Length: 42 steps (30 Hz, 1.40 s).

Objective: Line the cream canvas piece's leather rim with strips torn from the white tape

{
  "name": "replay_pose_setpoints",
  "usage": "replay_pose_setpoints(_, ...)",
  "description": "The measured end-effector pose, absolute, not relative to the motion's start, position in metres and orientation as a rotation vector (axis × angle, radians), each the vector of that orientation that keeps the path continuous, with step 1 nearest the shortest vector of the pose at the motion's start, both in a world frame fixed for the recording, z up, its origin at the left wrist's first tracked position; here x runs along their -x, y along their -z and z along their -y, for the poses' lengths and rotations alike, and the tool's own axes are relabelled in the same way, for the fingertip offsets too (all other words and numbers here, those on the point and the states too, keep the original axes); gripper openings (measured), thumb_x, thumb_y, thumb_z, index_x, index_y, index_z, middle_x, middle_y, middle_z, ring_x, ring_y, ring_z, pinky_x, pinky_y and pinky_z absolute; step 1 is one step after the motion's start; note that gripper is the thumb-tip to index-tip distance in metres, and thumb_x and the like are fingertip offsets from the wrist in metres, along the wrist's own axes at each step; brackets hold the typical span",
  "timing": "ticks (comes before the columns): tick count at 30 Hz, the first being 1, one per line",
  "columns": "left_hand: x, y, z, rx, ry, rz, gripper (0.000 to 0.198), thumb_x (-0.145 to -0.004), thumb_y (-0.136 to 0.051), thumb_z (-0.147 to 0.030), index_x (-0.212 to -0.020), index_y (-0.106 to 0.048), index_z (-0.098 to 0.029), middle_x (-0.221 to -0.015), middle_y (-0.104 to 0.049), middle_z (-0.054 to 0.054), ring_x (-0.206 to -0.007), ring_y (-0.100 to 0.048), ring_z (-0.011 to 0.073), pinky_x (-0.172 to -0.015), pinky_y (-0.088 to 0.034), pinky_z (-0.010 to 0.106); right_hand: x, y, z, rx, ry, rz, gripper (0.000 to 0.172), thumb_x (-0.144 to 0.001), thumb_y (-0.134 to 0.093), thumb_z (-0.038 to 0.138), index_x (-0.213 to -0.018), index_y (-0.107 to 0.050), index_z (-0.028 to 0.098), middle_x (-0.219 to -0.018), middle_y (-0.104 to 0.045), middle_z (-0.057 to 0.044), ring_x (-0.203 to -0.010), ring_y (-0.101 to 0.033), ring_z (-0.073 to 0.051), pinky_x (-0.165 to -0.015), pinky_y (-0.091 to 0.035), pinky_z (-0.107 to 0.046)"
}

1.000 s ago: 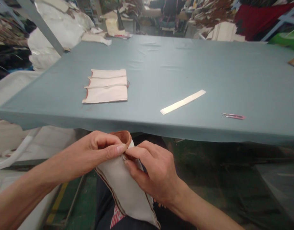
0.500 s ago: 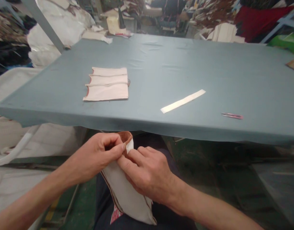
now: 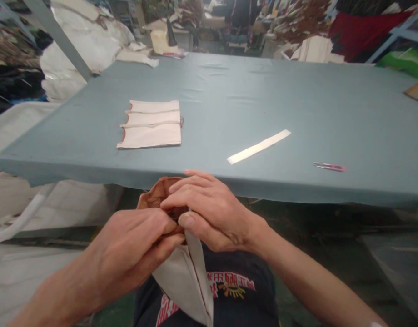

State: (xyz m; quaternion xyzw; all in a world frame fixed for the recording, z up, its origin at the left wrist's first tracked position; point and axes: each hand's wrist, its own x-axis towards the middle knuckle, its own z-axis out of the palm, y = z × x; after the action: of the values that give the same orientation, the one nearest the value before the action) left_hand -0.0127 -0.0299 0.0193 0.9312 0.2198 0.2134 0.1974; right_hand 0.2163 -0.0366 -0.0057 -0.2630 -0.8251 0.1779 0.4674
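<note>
A cream fabric piece with a brown lining (image 3: 185,272), like a pouch or sleeve, hangs over my lap below the table edge. My left hand (image 3: 144,240) pinches its upper edge between thumb and fingers. From the other side, my right hand (image 3: 209,209) grips the same rim, thumb outside and fingers over the brown inner side. The brown lining (image 3: 157,193) shows behind the fingers, turned partly outward. Where the fingertips meet, the edge is partly hidden.
On the blue-grey table (image 3: 209,104) lie a flat cream panel with stitched ridges (image 3: 151,125), a pale strip (image 3: 259,146) and pink-handled thread snips (image 3: 329,166). White bags (image 3: 89,45) and a metal post (image 3: 61,41) stand at the left. A person (image 3: 241,22) is in the background.
My right hand has moved up and over the pouch's opening, and my left hand has turned knuckles-up. More brown lining shows now, and the cream piece has swung and folded.
</note>
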Motion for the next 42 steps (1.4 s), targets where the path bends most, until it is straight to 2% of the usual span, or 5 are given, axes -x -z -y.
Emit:
replay_pose_setpoints(5, 0.014, -0.023, 0.032, -2.738, -0.587, -0.656, 0.032, -0.114, -0.044, -0.029, -0.083, -0.052, -0.024, -0.068, -0.056, -0.005, -0.055, -0.054, 0.0136, -0.056, -0.037, 0.033, -0.222, 0.007, 0.034, 0.7, -0.676, 2.166, 0.044, -0.115, -0.036, 0.031, -0.085, -0.065, 0.018, -0.078, -0.072, -0.003, -0.07, -0.064, -0.015, -0.071, -0.049, -0.03)
replay_pose_setpoints(17, 0.003, -0.033, 0.027, -2.788, -0.485, -0.568, 0.046, -0.117, -0.038, -0.033, -0.073, -0.044, -0.023, -0.06, -0.046, -0.007, -0.048, -0.043, 0.01, -0.049, -0.029, 0.031, -0.223, 0.011, 0.032, 0.545, -1.845, 1.67, 0.051, -0.095, -0.076, 0.057, -0.069, -0.055, 0.019, -0.063, -0.04, 0.008, -0.056, -0.034, -0.008, -0.049, -0.026, -0.022)
replay_pose_setpoints(29, -0.001, -0.032, 0.021, -2.345, -0.484, -0.596, 0.039, -0.115, -0.042, -0.028, -0.078, -0.052, -0.022, -0.069, -0.057, -0.006, -0.062, -0.051, 0.011, -0.062, -0.038, 0.025, -0.203, 0.018, 0.069, 0.611, -1.503, 1.293, 0.048, -0.099, -0.074, 0.047, -0.065, -0.051, 0.02, -0.06, -0.043, 0.007, -0.051, -0.034, -0.007, -0.047, -0.029, -0.022)
replay_pose_setpoints(38, -0.037, 0.005, 0.016, -1.77, -0.958, -0.686, 0.069, -0.103, -0.049, -0.074, -0.06, -0.033, -0.023, -0.056, -0.033, -0.006, -0.051, -0.032, 0.0118, -0.052, -0.03, 0.029, -0.176, 0.013, 0.064, 0.628, -1.156, 1.097, 0.048, -0.104, -0.06, 0.053, -0.069, -0.046, 0.023, -0.062, -0.041, 0.006, -0.056, -0.037, -0.011, -0.055, -0.036, -0.027)
replay_pose_setpoints(42, -0.037, 0.018, 0.014, -1.724, -0.968, -0.696, 0.068, -0.103, -0.048, -0.075, -0.062, -0.033, -0.023, -0.057, -0.033, -0.006, -0.051, -0.031, 0.0111, -0.05, -0.029, 0.028, -0.196, 0.01, 0.057, 0.68, -1.218, 1.315, 0.043, -0.105, -0.059, 0.05, -0.073, -0.051, 0.022, -0.065, -0.048, 0.005, -0.057, -0.039, -0.011, -0.054, -0.038, -0.024)
